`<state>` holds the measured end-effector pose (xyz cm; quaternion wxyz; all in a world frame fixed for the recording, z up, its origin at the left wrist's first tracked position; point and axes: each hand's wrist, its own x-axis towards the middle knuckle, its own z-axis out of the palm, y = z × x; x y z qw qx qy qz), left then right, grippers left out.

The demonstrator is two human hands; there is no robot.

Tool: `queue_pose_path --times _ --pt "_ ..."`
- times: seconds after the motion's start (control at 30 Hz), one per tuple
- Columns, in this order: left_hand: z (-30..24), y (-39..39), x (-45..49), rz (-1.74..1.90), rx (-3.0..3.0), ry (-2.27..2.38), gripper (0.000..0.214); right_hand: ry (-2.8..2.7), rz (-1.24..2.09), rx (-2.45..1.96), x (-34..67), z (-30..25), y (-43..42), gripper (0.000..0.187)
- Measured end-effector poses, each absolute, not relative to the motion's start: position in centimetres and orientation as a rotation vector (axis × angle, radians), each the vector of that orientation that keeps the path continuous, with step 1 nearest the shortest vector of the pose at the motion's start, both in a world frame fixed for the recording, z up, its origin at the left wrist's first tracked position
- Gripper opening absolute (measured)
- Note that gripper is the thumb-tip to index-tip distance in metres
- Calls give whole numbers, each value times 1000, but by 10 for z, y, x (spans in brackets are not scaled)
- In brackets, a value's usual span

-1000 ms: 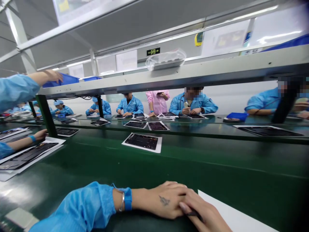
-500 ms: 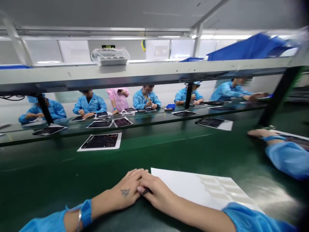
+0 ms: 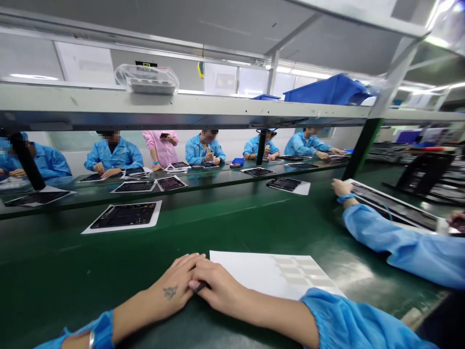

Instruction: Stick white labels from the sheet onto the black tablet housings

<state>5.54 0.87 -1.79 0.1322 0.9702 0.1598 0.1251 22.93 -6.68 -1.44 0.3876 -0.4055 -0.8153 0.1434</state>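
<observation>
The right hand (image 3: 221,286) is the busy one here: its grip is closed around a slim dark tool (image 3: 199,287), with only the tip poking out. The left hand (image 3: 174,283) lies relaxed and open, its fingers resting against the right hand. Hard to say whether that tool is tweezers or a stylus, since the fingers hide most of it. It looks light and thin, so pinching it along the shaft seems the safest hold.

Just beside the hands, a white sheet (image 3: 247,271) with rows of pale rectangular patches (image 3: 294,271) lies flat on the green counter (image 3: 54,257). It looks light and floppy, so a corner or edge is probably the best place to take it.

Farther right, a co-worker's blue sleeve (image 3: 392,247) stretches toward a dark panel (image 3: 395,208) on paper. Across the counter, more people in blue smocks (image 3: 112,155) sit at their own dark boards (image 3: 123,215), under a shelf (image 3: 218,109) carrying a blue bin (image 3: 329,89).
</observation>
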Motion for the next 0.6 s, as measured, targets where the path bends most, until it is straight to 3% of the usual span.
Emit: queue_pose_path --times 0.6 --pt "-34 21 52 557 2886 343 47 -2149 387 -1113 229 -3 -71 11"
